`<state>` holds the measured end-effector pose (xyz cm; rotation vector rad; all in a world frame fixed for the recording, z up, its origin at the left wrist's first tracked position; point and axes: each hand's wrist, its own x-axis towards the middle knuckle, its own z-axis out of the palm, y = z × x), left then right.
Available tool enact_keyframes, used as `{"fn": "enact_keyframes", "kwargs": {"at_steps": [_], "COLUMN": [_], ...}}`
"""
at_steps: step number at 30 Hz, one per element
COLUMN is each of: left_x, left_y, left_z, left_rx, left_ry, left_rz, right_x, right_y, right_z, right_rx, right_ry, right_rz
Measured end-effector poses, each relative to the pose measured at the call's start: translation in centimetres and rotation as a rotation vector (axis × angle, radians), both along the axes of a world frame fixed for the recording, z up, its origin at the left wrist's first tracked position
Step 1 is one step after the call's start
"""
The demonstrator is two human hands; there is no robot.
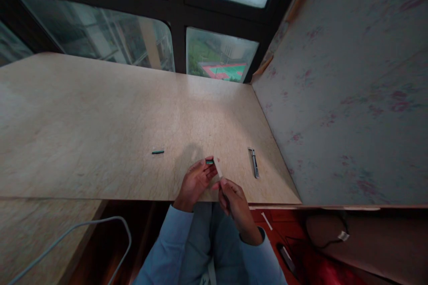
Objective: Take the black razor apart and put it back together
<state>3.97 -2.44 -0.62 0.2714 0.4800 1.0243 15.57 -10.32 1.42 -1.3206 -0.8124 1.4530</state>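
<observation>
My left hand (196,182), fingers curled, pinches a small dark piece with green stripes (209,161) that looks like a razor blade cartridge. My right hand (234,198) is closed on a pale, flat stick (217,168). The stick's upper end meets the right side of the striped piece, or comes very near it; I cannot tell which. To the right of both hands lies a silver and black razor handle (254,163). Off to the left, a dark green strip (158,152) lies on the tabletop with something clear around it.
The stone-patterned tabletop (110,120) ends at a front edge just below my hands. A dark window frame (179,13) stands behind it, and a flowered wall (351,98) bounds the right side. A grey cable (83,222) loops at the lower left.
</observation>
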Motion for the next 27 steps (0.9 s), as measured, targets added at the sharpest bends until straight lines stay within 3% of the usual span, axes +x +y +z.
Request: {"fn": "enact_keyframes", "kwargs": {"at_steps": [6,14,27], "left_x": [0.0,-0.1,0.1], "left_y": [0.0,-0.6,-0.1], "left_z": [0.0,0.6,-0.2], "left_rx": [-0.013,0.03,0.021], "left_ry": [0.022,0.118,0.039], "left_rz": [-0.001,-0.02,0.001], "right_x": [-0.3,-1.1,-0.1], "right_y": [-0.3,-0.2,0.0], "right_z": [0.4,0.9,0.6], "right_rx": [0.004,0.062,0.118], "right_ry": [-0.005,-0.049,-0.29], "right_rz": [-0.053,0.077,-0.086]}}
